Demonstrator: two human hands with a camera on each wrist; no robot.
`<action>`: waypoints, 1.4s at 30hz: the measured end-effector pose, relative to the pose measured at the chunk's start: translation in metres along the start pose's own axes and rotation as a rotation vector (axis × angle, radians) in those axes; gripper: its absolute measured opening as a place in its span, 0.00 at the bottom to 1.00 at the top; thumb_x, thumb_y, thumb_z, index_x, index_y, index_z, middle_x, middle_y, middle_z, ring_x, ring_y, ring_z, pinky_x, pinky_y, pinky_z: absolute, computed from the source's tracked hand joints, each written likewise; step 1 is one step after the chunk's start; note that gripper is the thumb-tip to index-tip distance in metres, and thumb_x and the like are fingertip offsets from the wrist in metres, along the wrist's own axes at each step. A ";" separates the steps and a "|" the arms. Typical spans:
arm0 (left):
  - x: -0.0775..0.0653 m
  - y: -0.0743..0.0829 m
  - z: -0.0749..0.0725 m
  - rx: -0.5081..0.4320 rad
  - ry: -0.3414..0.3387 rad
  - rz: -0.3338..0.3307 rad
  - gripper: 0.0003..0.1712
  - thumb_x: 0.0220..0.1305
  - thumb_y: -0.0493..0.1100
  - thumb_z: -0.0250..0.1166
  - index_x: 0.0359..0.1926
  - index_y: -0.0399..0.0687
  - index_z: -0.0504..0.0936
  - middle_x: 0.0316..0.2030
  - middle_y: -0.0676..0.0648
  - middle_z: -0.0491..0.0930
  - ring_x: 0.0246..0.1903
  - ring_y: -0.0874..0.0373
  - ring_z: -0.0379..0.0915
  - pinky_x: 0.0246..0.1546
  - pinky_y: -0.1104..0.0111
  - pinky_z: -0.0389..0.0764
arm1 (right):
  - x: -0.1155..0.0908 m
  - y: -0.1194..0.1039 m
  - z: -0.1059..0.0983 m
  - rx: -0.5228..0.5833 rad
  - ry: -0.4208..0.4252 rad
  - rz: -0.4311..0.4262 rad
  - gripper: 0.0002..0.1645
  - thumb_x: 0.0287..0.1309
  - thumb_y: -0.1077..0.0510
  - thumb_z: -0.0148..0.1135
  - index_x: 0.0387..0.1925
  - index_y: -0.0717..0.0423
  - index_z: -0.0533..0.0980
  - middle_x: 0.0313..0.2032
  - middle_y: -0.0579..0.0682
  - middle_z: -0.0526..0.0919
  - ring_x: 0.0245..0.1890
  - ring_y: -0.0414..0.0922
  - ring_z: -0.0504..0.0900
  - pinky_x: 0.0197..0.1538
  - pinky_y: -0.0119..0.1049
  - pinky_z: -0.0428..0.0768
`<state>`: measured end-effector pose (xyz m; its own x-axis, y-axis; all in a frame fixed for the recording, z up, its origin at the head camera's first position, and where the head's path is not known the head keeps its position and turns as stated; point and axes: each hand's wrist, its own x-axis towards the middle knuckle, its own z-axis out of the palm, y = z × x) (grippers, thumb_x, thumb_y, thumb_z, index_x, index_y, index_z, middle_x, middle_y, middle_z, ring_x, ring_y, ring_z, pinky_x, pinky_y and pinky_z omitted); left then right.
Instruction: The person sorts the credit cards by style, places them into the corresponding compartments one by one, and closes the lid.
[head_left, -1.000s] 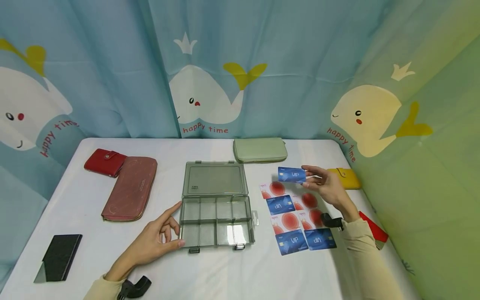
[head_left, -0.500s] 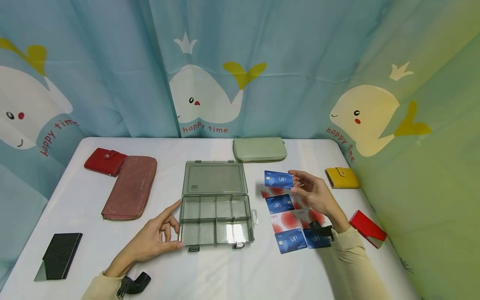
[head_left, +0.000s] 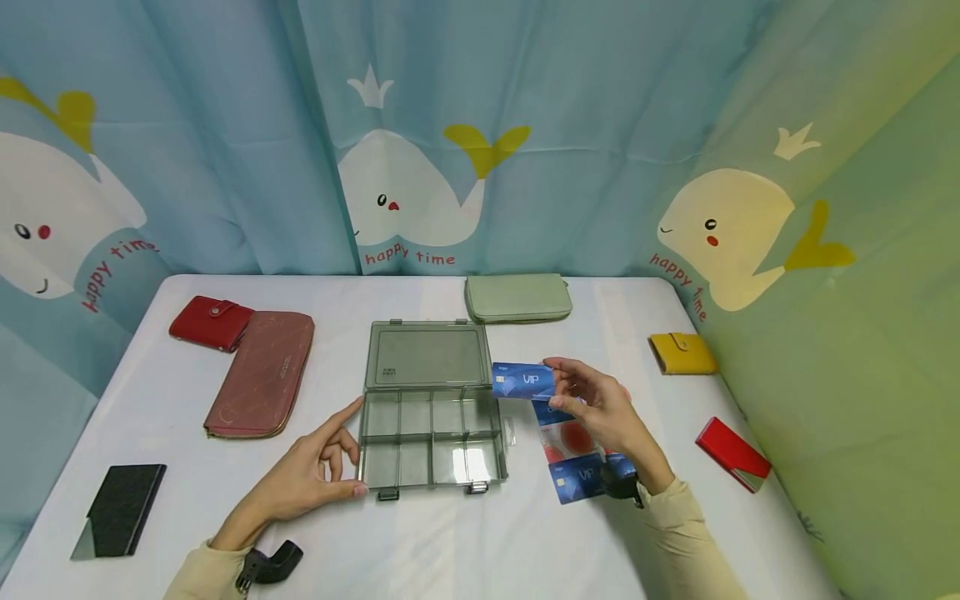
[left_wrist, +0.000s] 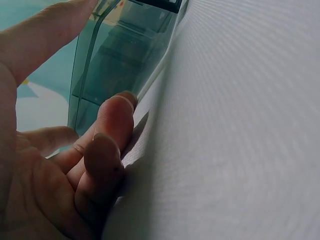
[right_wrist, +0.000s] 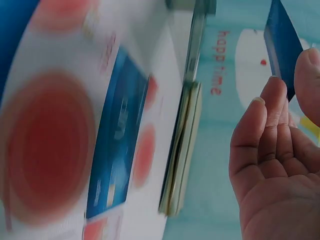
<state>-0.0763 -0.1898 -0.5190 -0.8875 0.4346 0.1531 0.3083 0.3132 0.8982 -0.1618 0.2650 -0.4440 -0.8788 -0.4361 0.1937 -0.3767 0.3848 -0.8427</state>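
A blue VIP card [head_left: 522, 381] is pinched by my right hand [head_left: 600, 404] near the right edge of the box. In the right wrist view, the thumb and fingertips hold that card's edge. My left hand [head_left: 311, 475] rests at the left side of a clear grey compartment box [head_left: 432, 438], thumb by the front corner and index finger by the hinge corner. The box's lid lies open toward the back. Under and beside my right hand lie several cards on the cloth, including a blue VIP card [head_left: 576, 479] and a white card with red circles [head_left: 567, 439]. Some are hidden.
A green wallet [head_left: 517, 298] lies behind the box. To the left are a red wallet [head_left: 211, 323], a long brown-red wallet [head_left: 261, 375] and a black card holder [head_left: 123, 510]. At right lie a yellow wallet [head_left: 683, 353] and a red card holder [head_left: 734, 454].
My right hand has carried the blue VIP card left and slightly toward me, from above the laid-out cards to the box's right edge. My left hand has stayed in place.
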 end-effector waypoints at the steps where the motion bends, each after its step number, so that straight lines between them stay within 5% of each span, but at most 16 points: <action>1: 0.000 0.000 0.000 0.000 -0.001 -0.001 0.64 0.57 0.43 0.83 0.85 0.46 0.52 0.39 0.53 0.81 0.25 0.67 0.74 0.25 0.70 0.72 | -0.001 -0.002 0.004 0.005 -0.005 -0.013 0.31 0.65 0.71 0.69 0.68 0.66 0.74 0.45 0.59 0.81 0.42 0.41 0.80 0.52 0.24 0.81; 13: 0.000 -0.002 -0.001 -0.005 -0.011 0.008 0.65 0.57 0.43 0.83 0.86 0.48 0.51 0.39 0.53 0.81 0.24 0.67 0.73 0.24 0.70 0.71 | -0.007 -0.027 0.047 0.046 -0.075 -0.105 0.32 0.61 0.72 0.72 0.66 0.69 0.75 0.43 0.56 0.81 0.41 0.43 0.82 0.47 0.31 0.83; 42: 0.001 -0.003 -0.006 -0.056 -0.065 -0.007 0.67 0.56 0.42 0.84 0.86 0.45 0.49 0.41 0.49 0.80 0.25 0.66 0.75 0.23 0.71 0.72 | 0.007 -0.061 0.124 0.008 -0.208 -0.114 0.33 0.61 0.64 0.76 0.66 0.65 0.75 0.42 0.53 0.84 0.33 0.35 0.79 0.35 0.30 0.80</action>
<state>-0.0798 -0.1956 -0.5195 -0.8651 0.4868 0.1210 0.2805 0.2694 0.9213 -0.1086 0.1379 -0.4539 -0.7515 -0.6345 0.1808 -0.4667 0.3176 -0.8254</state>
